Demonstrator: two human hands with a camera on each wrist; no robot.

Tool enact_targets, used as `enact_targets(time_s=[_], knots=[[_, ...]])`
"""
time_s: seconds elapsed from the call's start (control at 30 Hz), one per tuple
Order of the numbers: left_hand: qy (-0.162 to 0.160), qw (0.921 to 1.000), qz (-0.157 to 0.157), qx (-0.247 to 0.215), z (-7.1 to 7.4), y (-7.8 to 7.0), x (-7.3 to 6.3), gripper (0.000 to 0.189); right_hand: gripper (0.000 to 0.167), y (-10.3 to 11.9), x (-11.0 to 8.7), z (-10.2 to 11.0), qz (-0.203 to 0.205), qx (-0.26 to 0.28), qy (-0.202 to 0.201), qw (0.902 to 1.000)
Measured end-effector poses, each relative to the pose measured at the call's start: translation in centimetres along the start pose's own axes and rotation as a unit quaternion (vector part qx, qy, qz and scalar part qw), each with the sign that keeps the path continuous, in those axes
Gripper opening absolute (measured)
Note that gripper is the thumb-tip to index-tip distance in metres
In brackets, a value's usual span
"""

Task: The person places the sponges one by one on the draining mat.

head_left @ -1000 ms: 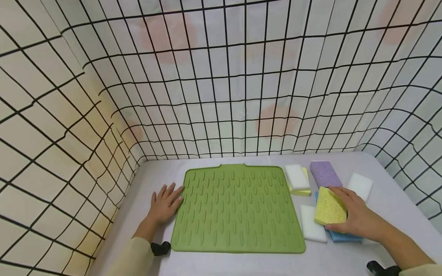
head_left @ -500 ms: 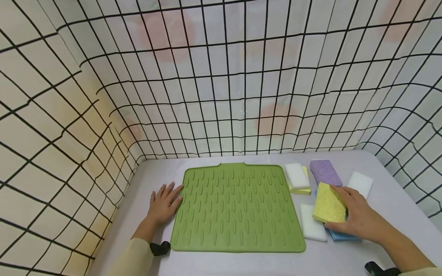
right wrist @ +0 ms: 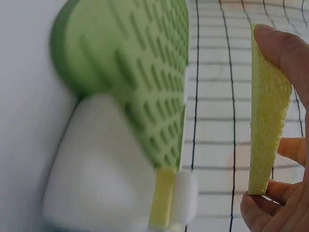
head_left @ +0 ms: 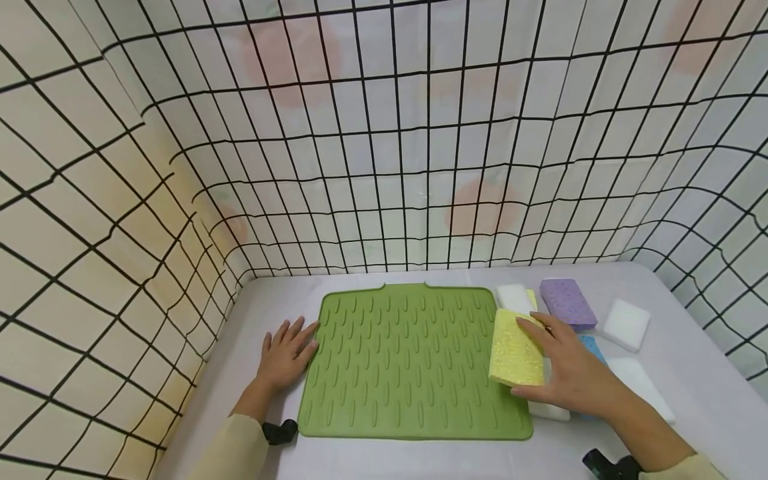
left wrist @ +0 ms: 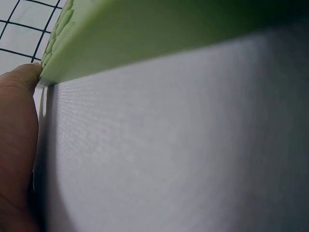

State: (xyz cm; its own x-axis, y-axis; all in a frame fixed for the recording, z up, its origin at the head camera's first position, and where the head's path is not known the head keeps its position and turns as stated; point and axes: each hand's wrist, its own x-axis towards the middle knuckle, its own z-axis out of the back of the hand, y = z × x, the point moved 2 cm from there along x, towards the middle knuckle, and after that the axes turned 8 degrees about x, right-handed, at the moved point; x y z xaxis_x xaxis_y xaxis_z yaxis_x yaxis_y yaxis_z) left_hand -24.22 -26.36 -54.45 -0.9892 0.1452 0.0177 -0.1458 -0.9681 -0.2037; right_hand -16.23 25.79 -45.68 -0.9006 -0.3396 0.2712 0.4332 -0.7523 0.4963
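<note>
A yellow sponge (head_left: 515, 348) is gripped by its edges between the thumb and fingers of my right hand (head_left: 570, 370). In the head view it overlaps the right edge of a green ridged mat (head_left: 408, 363); the right wrist view has the sponge (right wrist: 266, 121) held up clear of the surface. My left hand (head_left: 287, 353) lies flat with spread fingers at the mat's left edge, its fingertips right at the rim. In the left wrist view part of that hand (left wrist: 17, 125) shows beside the mat's thick green side (left wrist: 120, 38).
Right of the mat lie a purple sponge (head_left: 567, 303), white sponges (head_left: 626, 325), a partly covered blue sponge (head_left: 593, 348) and a white sponge (head_left: 515, 298) over a yellow one. A black wire grid (head_left: 427, 167) walls the table at the back and sides.
My right hand has lifted the yellow sponge off the pile at the right and carried it left to the mat's edge, uncovering another white piece. My left hand has stayed in place.
</note>
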Motion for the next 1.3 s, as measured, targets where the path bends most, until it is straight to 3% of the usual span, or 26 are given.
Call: enact_targets(time_s=[0.3, 0.6, 0.93, 1.3], knots=[[0.003, 1.0000, 0.003, -0.001, 0.0, 0.0, 0.0, 0.055, 0.106, 2.6, 1.8, -1.7, 0.015, 0.005, 0.024, 0.9996], [0.006, 1.0000, 0.005, -0.004, 0.3, 0.1, -0.1, 0.055, 0.107, 4.2, 2.8, -4.8, 0.016, 0.029, 0.055, 0.9979], [0.007, 0.9999, 0.004, -0.006, 0.1, 0.1, 0.1, 0.055, 0.107, 7.0, 3.5, -9.3, 0.075, 0.029, 0.076, 0.9939], [0.002, 1.0000, 0.004, -0.008, 0.1, 0.0, 0.0, 0.054, 0.105, 11.2, 5.1, -14.3, 0.038, 0.042, 0.154, 0.9865]])
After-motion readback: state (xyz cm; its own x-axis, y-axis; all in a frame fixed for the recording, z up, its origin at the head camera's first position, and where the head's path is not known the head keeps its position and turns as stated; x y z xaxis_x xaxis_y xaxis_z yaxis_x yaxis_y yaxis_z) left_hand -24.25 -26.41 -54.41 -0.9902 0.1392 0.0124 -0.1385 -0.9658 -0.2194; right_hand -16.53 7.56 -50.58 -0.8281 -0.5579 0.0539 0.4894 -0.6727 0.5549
